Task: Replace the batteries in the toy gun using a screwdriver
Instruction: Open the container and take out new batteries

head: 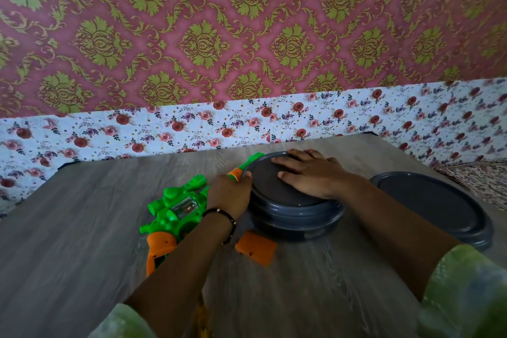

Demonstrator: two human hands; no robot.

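- Lying on its side on the wood-grain bench (82,228), the green toy gun (175,208) sits just left of the dark grey round container (293,217), its barrel running up toward the container's far-left edge and its orange grip (159,247) pointing toward the person.
- Reaching forward from the lower left, the left forearm crosses over the gun's rear half; a dark beaded bracelet (229,221) circles the wrist.
- At the container's left rim, the left hand (229,195) is knuckles-up with its fingers curled downward between the gun and the container's side; the thumb tip touches the rim beside the orange band (234,173) of the gun's barrel. Whether the hidden fingers grip the gun or only press on the container I cannot tell.
- Near the container's front-left foot, an orange battery cover (256,247) lies loose on the bench, apart from the gun.
- On top of the container, the right hand (307,173) lies flat, palm down, fingers straight and slightly spread, pointing left across the lid; it holds nothing.
- Coming in from the lower right, the right forearm slants up to the container, with a pale green sleeve (463,291) at the elbow.
- Right of the container, a second dark grey round lid or tray (433,206) rests on the bench, apart from both hands.
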